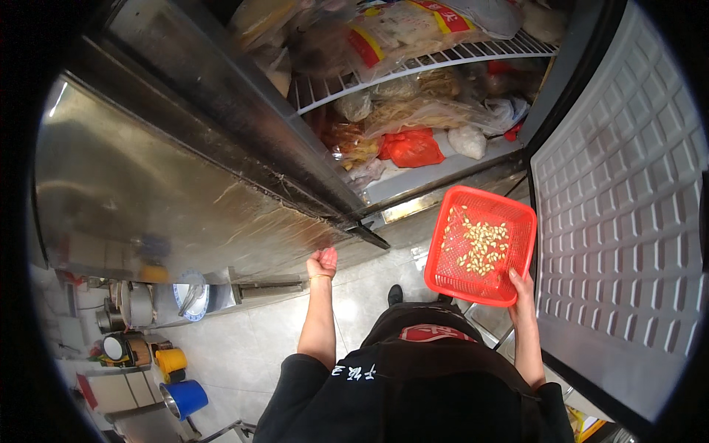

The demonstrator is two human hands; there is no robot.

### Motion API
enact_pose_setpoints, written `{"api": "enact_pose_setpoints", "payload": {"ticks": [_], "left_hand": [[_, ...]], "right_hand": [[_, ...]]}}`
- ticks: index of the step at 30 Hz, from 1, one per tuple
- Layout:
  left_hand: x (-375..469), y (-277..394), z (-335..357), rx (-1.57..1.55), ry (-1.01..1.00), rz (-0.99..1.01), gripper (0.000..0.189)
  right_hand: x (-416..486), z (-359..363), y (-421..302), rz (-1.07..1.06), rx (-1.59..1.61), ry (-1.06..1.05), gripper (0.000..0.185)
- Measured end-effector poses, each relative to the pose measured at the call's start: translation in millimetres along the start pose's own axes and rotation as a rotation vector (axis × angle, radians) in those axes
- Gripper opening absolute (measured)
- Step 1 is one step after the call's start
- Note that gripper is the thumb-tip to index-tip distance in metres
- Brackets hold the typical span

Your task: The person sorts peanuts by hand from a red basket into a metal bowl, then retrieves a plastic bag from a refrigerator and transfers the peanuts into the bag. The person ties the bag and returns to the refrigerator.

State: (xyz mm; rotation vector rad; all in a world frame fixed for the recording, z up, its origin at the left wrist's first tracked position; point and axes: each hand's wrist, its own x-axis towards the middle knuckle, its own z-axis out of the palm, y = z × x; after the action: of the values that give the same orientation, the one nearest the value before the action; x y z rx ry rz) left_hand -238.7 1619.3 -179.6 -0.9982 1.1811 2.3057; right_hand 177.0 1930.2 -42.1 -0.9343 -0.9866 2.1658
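Note:
A red plastic basket point(530, 221) with perforated walls is in my right hand point(522, 293), thumb over its near rim and the other fingers under it. Scattered over its floor are many small pale seeds or kernels point(484, 243). My left hand point(322, 262) is beside the lower edge of a stainless-steel refrigerator door point(183, 194), fingers loosely curled, with nothing visible in it. Whether its fingertips touch the steel I cannot tell. In front of me stands an open refrigerator compartment, with filled bags on a white wire shelf point(410, 69) and a red plastic bag point(412, 148) below.
The ribbed inner panel of an open door point(620, 221) rises close to my right. On the left are a blue bucket point(185, 398), a yellow container point(171, 361), metal pots point(135, 304) and a blue-rimmed plate point(191, 302). Grey tiles point(249, 354) cover the floor.

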Motion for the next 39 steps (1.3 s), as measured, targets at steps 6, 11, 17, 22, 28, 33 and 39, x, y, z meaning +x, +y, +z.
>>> {"api": "enact_pose_setpoints", "payload": {"ticks": [6,11,17,22,28,33,39], "left_hand": [[2,3,5,0.026,0.085,0.102,0.017],[-14,7,1,-0.120,-0.005,0.058,0.019],[-20,5,19,-0.203,-0.211,0.057,0.026],[-13,5,17,-0.295,-0.266,0.034,0.025],[-20,8,15,-0.331,-0.318,0.052,0.036],[-28,15,30,-0.192,-0.154,0.033,0.052],[-56,47,34,-0.022,0.034,0.315,0.028]], "right_hand": [[-16,8,3,-0.058,-0.006,0.003,0.066],[-22,1,0,-0.016,-0.040,0.023,0.064],[-21,-1,-10,-0.046,-0.080,-0.041,0.062],[-14,3,-8,-0.034,-0.081,-0.152,0.060],[-7,11,-8,-0.019,-0.079,-0.241,0.060],[-9,8,-13,-0.039,-0.030,-0.281,0.062],[-10,-4,-10,-0.049,0.029,-0.240,0.059]]}}
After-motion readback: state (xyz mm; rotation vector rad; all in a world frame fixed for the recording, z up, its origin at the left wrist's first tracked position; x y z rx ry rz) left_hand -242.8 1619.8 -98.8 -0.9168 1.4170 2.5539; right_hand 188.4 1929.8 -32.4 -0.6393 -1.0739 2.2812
